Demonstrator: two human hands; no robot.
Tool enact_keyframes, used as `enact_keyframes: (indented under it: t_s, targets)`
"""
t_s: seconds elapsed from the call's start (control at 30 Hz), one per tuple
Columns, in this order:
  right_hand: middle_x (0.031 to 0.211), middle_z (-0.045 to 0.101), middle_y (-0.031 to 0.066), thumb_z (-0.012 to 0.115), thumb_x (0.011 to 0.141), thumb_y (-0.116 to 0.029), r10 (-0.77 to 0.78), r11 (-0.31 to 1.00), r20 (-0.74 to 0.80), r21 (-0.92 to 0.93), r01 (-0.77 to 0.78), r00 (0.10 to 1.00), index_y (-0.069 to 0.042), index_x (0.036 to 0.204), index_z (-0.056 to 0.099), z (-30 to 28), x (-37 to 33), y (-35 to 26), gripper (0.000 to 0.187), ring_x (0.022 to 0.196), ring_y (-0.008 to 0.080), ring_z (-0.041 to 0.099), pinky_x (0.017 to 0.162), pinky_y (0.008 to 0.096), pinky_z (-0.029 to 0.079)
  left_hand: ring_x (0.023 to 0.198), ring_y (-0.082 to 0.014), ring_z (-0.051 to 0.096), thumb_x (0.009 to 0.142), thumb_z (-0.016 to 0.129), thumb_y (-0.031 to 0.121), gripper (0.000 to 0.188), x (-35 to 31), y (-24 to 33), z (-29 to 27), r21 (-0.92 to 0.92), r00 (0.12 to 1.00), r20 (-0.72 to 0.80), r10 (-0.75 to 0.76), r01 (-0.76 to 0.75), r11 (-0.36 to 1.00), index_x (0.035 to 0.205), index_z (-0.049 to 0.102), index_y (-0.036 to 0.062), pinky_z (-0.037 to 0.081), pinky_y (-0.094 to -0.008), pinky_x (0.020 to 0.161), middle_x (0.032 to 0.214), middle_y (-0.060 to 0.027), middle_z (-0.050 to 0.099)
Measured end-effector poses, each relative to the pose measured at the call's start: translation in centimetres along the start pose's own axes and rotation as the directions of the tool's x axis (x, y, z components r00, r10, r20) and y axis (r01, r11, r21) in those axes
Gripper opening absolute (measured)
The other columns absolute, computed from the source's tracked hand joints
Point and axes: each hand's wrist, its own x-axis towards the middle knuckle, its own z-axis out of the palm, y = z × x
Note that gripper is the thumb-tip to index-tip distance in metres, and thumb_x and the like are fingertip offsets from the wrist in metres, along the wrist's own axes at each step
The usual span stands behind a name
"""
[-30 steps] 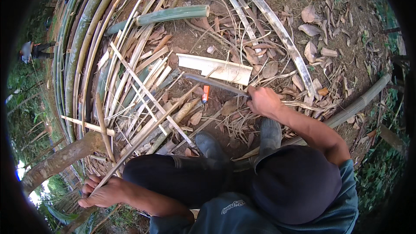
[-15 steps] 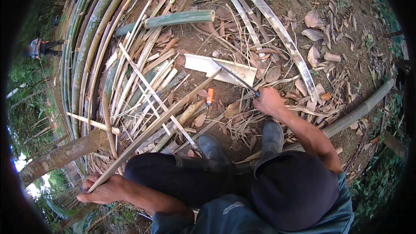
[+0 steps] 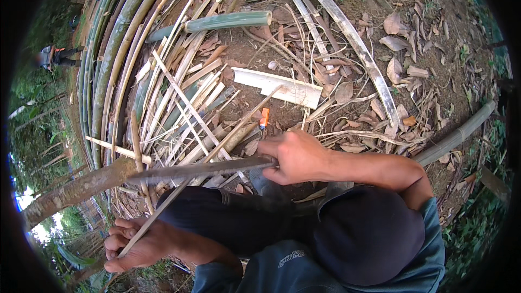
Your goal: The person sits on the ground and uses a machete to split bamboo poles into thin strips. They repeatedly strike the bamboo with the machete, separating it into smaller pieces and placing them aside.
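Observation:
At the lower left, my left hand (image 3: 138, 243) is closed around one end of a long bamboo strip (image 3: 168, 205). The strip slants up and to the right past my knee, its far end near a pale split bamboo piece (image 3: 304, 92). My right hand (image 3: 296, 157) grips the handle of a machete (image 3: 198, 170), in front of my boots. The blade points left and crosses over the strip above my dark-trousered leg; motion smears it a little. Whether the blade touches the strip I cannot tell. The right hand hides the machete's handle.
An orange lighter (image 3: 264, 118) lies on the soil just beyond my right hand. Split bamboo pieces (image 3: 190, 84) are heaped at left, beside long poles (image 3: 111, 49). A green bamboo length (image 3: 228, 20) lies behind. A branch (image 3: 81, 192) juts in from the left. Another person (image 3: 59, 56) stands far left.
My right hand has swung left and nearer with the machete, from beside the pale bamboo piece to across the strip. My left hand stays on the strip, having shifted slightly.

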Motion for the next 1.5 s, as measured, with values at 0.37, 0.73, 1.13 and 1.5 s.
enact_keyframes:
  t_s: [0.37, 0.73, 1.13, 1.5]
  targets:
    - [0.073, 0.067, 0.0191, 0.071, 0.077, -0.021, -0.079, 0.995, 0.064, 0.066, 0.075, 0.995, -0.001, 0.088, 0.058, -3.0, -0.8, -5.9, 0.026, 0.066, 0.0414, 0.067, 0.061, 0.0518, 0.055, 0.062, -0.0111, 0.026, 0.107, 0.044, 0.039, 0.034, -1.7, 2.9, 0.8, -0.078, 0.985, 0.129, 0.115, -0.106, 0.991, 0.088, 0.037, 0.0118, 0.03, -0.0273, 0.056, 0.072, 0.0023, 0.026]
    - [0.074, 0.067, 0.0188, 0.072, 0.076, -0.021, -0.039, 0.996, 0.203, -0.067, 0.054, 0.978, 0.001, 0.088, 0.058, -5.1, -0.4, -11.2, 0.029, 0.063, 0.0402, 0.067, 0.059, 0.0477, 0.057, 0.062, -0.0094, 0.037, 0.104, 0.046, 0.046, 0.036, -3.4, 3.7, 1.3, 0.769, 0.869, 0.277, 0.41, -0.456, 0.449, 0.096, 0.038, 0.0119, 0.034, -0.0237, 0.055, 0.072, 0.0024, 0.033]
    - [0.081, 0.067, 0.0184, 0.071, 0.079, -0.023, 0.085, 0.935, 0.26, -0.355, 0.014, 0.962, 0.0, 0.097, 0.057, -6.8, -0.2, -18.8, 0.033, 0.066, 0.0393, 0.068, 0.06, 0.0496, 0.056, 0.071, -0.0145, 0.05, 0.107, 0.032, 0.05, 0.053, -5.3, 5.7, 3.2, 0.418, 0.953, -0.304, -0.018, 0.15, 0.896, 0.085, 0.051, 0.0057, 0.045, -0.0271, 0.068, 0.075, -0.0006, 0.04]
    - [0.07, 0.066, 0.018, 0.074, 0.075, -0.022, 0.064, 0.979, 0.06, -0.2, -0.051, 0.996, -0.003, 0.093, 0.058, -2.5, -1.5, -17.4, 0.031, 0.064, 0.0396, 0.068, 0.06, 0.0492, 0.056, 0.046, -0.0096, 0.028, 0.109, 0.016, 0.046, 0.05, -3.6, 3.3, 1.0, 0.408, 0.961, -0.085, 0.262, -0.206, 0.89, 0.072, 0.032, 0.0169, 0.034, -0.0242, 0.056, 0.057, 0.0054, 0.022]
